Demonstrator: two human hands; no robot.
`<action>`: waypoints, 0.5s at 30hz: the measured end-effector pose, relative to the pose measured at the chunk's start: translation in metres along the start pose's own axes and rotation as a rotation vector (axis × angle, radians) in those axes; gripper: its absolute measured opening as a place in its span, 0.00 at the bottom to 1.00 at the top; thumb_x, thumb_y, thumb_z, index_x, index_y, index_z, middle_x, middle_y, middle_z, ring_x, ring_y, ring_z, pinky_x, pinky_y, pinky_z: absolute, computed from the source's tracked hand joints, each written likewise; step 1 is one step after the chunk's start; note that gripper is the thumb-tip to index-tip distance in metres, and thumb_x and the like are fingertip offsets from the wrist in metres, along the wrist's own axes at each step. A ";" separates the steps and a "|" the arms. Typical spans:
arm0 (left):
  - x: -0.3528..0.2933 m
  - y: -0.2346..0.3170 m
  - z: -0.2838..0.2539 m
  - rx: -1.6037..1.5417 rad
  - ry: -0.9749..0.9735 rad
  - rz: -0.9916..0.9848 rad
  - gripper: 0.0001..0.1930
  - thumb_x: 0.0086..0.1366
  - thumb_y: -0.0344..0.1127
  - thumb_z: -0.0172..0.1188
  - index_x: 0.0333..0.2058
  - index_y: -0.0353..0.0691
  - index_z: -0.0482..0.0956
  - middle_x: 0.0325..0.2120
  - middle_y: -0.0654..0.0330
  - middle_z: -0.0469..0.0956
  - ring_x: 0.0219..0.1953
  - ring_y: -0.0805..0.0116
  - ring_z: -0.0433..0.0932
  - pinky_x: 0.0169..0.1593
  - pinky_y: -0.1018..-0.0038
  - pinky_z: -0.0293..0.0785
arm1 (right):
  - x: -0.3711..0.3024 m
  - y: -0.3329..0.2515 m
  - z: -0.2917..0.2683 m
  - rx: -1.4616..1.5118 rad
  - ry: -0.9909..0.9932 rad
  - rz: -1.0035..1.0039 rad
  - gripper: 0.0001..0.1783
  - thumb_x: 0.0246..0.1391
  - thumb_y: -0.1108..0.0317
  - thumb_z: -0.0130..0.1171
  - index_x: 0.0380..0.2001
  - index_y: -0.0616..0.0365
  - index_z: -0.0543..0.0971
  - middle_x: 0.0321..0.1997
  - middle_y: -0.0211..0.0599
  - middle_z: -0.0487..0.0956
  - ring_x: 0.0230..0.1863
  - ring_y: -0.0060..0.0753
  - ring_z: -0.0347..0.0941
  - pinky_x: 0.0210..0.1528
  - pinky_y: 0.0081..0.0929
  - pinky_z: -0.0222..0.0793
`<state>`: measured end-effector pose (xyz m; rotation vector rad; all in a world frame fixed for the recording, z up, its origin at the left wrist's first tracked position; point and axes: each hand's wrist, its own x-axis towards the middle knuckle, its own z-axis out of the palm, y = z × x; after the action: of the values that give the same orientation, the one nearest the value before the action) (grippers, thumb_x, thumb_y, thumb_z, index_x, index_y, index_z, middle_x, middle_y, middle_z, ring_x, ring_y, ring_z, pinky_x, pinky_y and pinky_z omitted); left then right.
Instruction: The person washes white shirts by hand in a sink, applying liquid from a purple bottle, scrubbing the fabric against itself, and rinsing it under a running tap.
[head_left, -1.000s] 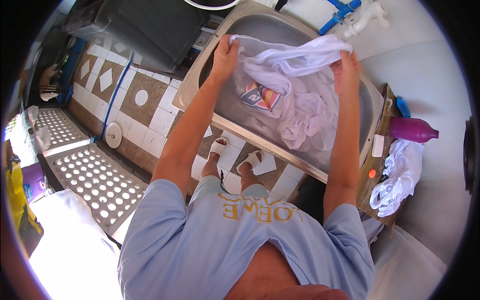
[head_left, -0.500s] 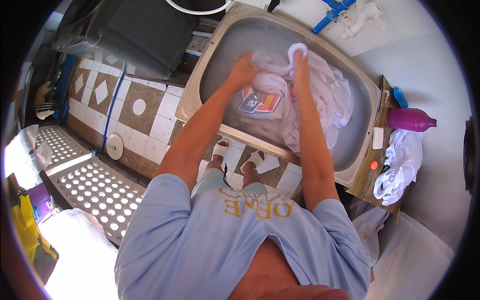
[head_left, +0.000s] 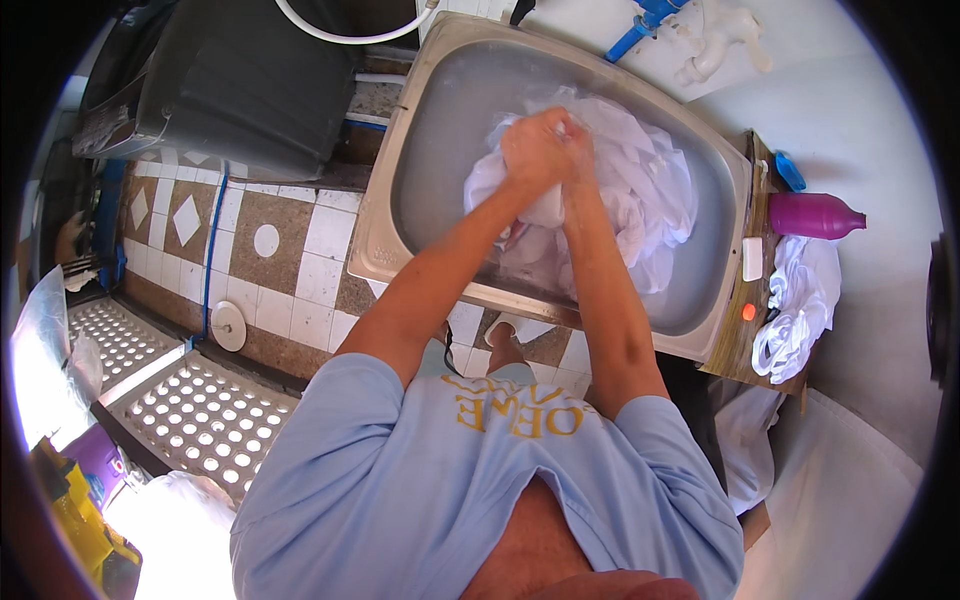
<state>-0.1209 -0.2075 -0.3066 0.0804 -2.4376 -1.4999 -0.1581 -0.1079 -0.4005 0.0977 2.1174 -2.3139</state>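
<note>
A wet white garment (head_left: pixel 655 185) lies bunched in cloudy water inside a wide metal sink basin (head_left: pixel 376 225). Over the left half of the heap, my left hand (head_left: pixel 532 152) is closed on a gathered part of the cloth. Pressed up against it, my right hand (head_left: pixel 577 160) also grips the fabric, its fingers partly hidden. Folds of cloth spread to the right of both hands and hang below them into the water.
Right of the basin, a wooden ledge (head_left: pixel 738 310) holds a purple bottle (head_left: pixel 815 216), a white bar (head_left: pixel 752 258), an orange cap (head_left: pixel 748 312) and white cloth (head_left: pixel 800 310). A white tap (head_left: pixel 720 45) juts from the wall. A dark grey bin-like container (head_left: pixel 240 85) stands left.
My left hand has moved right to meet my right hand. The cloth is gathered between them, and its coloured print no longer shows. The view has shifted slightly.
</note>
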 end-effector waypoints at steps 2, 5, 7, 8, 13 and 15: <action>0.021 -0.018 0.000 -0.082 0.047 -0.119 0.10 0.50 0.36 0.62 0.17 0.41 0.72 0.15 0.56 0.74 0.17 0.62 0.72 0.25 0.68 0.69 | -0.005 -0.021 0.018 0.144 0.100 0.126 0.12 0.53 0.64 0.53 0.37 0.61 0.75 0.33 0.35 0.76 0.36 0.33 0.74 0.39 0.32 0.72; 0.027 -0.021 0.001 -0.186 0.062 -0.138 0.10 0.51 0.35 0.60 0.17 0.38 0.72 0.14 0.53 0.74 0.18 0.67 0.70 0.26 0.67 0.69 | -0.003 -0.022 0.018 0.406 0.179 0.194 0.13 0.53 0.63 0.55 0.37 0.62 0.74 0.31 0.35 0.75 0.34 0.34 0.74 0.37 0.29 0.72; 0.006 -0.004 0.009 -0.260 0.001 -0.002 0.09 0.50 0.38 0.60 0.18 0.41 0.75 0.15 0.51 0.75 0.20 0.56 0.74 0.26 0.65 0.70 | -0.001 -0.008 0.005 0.013 0.144 -0.121 0.13 0.53 0.63 0.55 0.37 0.62 0.74 0.32 0.35 0.76 0.34 0.34 0.74 0.37 0.27 0.72; 0.000 -0.001 0.010 -0.290 -0.019 0.059 0.09 0.50 0.39 0.60 0.18 0.42 0.76 0.16 0.50 0.76 0.21 0.51 0.76 0.27 0.64 0.71 | -0.003 -0.010 0.007 -0.015 0.140 -0.160 0.14 0.54 0.63 0.56 0.37 0.62 0.74 0.32 0.35 0.76 0.33 0.34 0.74 0.37 0.27 0.72; 0.042 -0.047 -0.023 -0.093 -0.039 -0.041 0.13 0.52 0.42 0.63 0.19 0.38 0.76 0.14 0.53 0.75 0.19 0.57 0.74 0.27 0.67 0.70 | -0.024 -0.080 0.016 0.683 0.157 0.523 0.16 0.55 0.59 0.57 0.38 0.62 0.74 0.36 0.36 0.78 0.33 0.32 0.74 0.37 0.26 0.71; 0.046 -0.048 -0.044 -0.022 -0.221 -0.117 0.16 0.53 0.46 0.65 0.30 0.38 0.79 0.24 0.50 0.78 0.27 0.56 0.77 0.35 0.67 0.73 | -0.032 -0.092 0.011 0.294 0.239 0.235 0.17 0.55 0.59 0.59 0.38 0.63 0.74 0.36 0.35 0.77 0.34 0.31 0.75 0.37 0.26 0.71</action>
<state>-0.1584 -0.2763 -0.3212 0.0565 -2.6287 -1.6653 -0.1306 -0.1117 -0.3068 0.6164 1.7153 -2.5512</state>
